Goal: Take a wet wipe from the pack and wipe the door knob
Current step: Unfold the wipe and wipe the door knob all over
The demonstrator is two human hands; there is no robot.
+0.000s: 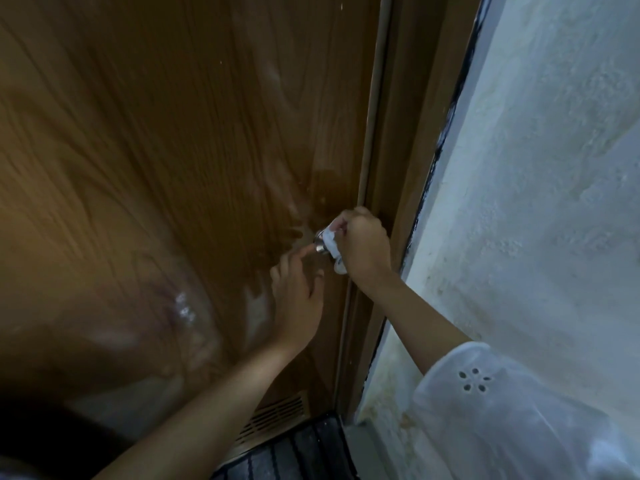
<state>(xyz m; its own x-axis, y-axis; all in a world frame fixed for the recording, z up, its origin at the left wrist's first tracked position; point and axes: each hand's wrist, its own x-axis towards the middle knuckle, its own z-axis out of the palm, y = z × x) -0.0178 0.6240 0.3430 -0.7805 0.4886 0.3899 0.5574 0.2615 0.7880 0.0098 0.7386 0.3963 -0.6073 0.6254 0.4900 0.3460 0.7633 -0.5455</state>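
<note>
From the head view, your right hand [362, 245] is curled tight around a bunched white wet wipe [334, 245], and the wipe is pressed over the outer face of the door knob [320, 242]. Only a sliver of the knob's shiny metal neck shows on the door side of the wipe; the rest is covered by cloth and fingers. Wrapping the knob this way makes sense: it lets the wipe reach the whole rounded surface with a twist instead of dabbing one side at a time. A loose tail of the wipe hangs just below the knob, under your wrist.

Your left hand [298, 289] sits just below the knob with its fingers fairly straight and holding nothing; the index fingertip reaches up to the knob's neck. By my reading it is there to steady the knob or the door [173, 168] while the other hand rubs, though whether it actually presses on the metal is hard to tell.

The knob is mounted near the door's edge, right beside the door frame [391, 150], so your right forearm comes in along the rough white wall [536, 168] on the far side of the frame from the knob. A white embroidered sleeve [485, 393] covers that arm near the elbow. Well below the knob, a vent grille [273, 415] is set in the door's foot, with a dark striped mat [298, 452] beneath it. The wipe pack is not in view.

The wiping step looks underway, not finished.
</note>
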